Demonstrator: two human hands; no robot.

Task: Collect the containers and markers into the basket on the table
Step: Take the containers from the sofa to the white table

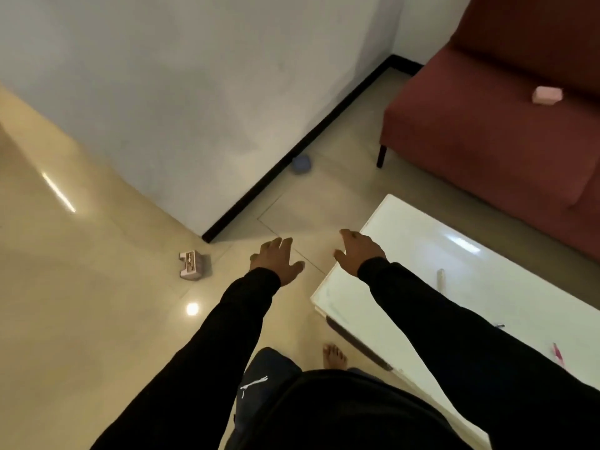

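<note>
We take the small pinkish box (194, 265) on the floor (97, 303) as our nearest target: it lies near the wall's corner, to the left of our left hand (276, 259) and well apart from it. It looks like a hard, squared plastic container lying on its side, with small pale parts showing on its upper face, so we should stoop, close on its flat sides rather than its corners, and lift it straight off the glossy tile, where it could slide if nudged. A blurred blue box (302, 164) sits by the black skirting further off, and a rounded pink box (547, 94) rests on the dark red sofa's (470, 131) soft seat. On the shiny white counter (406, 248) at our right lie a pale marker (441, 279) and a pink one (557, 352) near the edge; slim and round, they may roll. Both hands are empty with fingers spread, the right hand (358, 253) hovering above the counter's corner. We cannot see the basket from here.
</note>
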